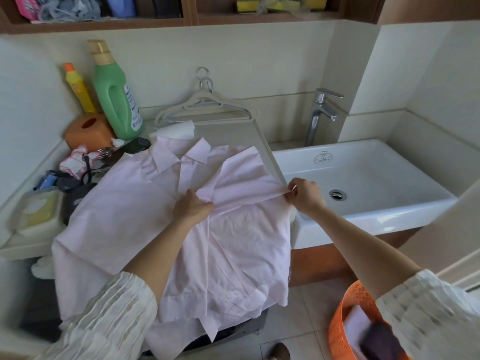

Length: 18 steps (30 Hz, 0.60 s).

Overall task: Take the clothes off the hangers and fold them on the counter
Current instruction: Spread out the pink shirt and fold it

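Note:
A pale pink collared shirt (124,203) lies spread face up on the counter, its hem hanging over the front edge. My left hand (193,206) holds the front placket near the middle of the chest. My right hand (305,194) pinches the shirt's right edge, where the fabric is drawn over toward the sink. Empty grey hangers (207,106) lean against the back wall behind the collar.
A white sink (389,178) with a chrome tap (320,115) sits to the right. Green and yellow bottles (117,97), an orange tissue box (88,131) and clutter crowd the left. An orange basket (345,326) stands on the floor at lower right.

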Motion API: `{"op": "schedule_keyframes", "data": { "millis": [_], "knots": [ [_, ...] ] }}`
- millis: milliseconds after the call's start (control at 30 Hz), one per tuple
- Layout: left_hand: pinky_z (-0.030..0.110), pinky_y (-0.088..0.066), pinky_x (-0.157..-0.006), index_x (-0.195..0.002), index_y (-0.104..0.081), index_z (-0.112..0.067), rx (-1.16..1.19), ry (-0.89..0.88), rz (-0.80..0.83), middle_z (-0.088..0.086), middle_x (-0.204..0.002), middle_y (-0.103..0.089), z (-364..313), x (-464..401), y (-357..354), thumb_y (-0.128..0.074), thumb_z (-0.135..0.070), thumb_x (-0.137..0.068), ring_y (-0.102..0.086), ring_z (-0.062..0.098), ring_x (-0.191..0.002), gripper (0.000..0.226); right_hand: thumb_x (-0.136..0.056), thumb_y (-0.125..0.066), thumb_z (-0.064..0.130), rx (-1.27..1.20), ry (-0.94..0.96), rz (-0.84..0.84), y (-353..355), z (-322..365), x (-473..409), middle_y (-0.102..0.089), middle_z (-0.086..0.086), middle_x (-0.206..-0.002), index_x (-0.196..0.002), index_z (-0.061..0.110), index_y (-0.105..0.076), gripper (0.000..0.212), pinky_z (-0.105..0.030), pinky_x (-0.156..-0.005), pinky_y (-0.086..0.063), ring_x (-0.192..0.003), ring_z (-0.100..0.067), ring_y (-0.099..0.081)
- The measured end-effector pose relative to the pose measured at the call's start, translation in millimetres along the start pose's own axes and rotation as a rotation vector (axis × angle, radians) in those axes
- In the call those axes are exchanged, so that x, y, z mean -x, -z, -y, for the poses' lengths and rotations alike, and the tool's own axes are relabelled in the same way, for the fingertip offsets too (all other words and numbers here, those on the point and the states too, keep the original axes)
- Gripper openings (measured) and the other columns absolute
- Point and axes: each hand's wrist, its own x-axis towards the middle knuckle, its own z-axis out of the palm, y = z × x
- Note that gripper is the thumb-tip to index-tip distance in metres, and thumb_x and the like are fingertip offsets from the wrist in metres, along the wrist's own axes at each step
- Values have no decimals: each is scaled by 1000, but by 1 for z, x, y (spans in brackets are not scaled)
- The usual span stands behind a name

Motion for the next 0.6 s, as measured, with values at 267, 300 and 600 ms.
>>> {"op": "schedule_keyframes", "data": {
  "millis": [267,300,600],
  "knots": [
    [26,-38,-92,-135,-42,-10,400,-100,202,5,-136,-49,7,4,16,-63,-28,-87,-48,23,-124,55,-82,-59,39,15,-86,-10,-9,-3,8,-67,-6,-85,-107,22,-51,32,-31,-62,-44,-81,-30,-61],
    [25,-38,-91,-130,-49,-10,525,-135,129,5,-132,-54,15,13,24,-62,-28,-89,-52,21,-120,47,-82,-59,39,29,-83,-27,-10,-1,9,-67,-6,-86,-109,22,-51,33,-31,-63,-45,-83,-31,-62],
    [36,-46,-79,-88,-64,-7,453,106,-487,12,-91,-67,159,95,22,-51,-18,-93,-60,31,-88,18,-91,-45,23,56,-144,-199,-29,11,26,-58,-16,-75,-83,8,-64,25,-31,-63,-37,-78,-37,-58]
  ]
}}
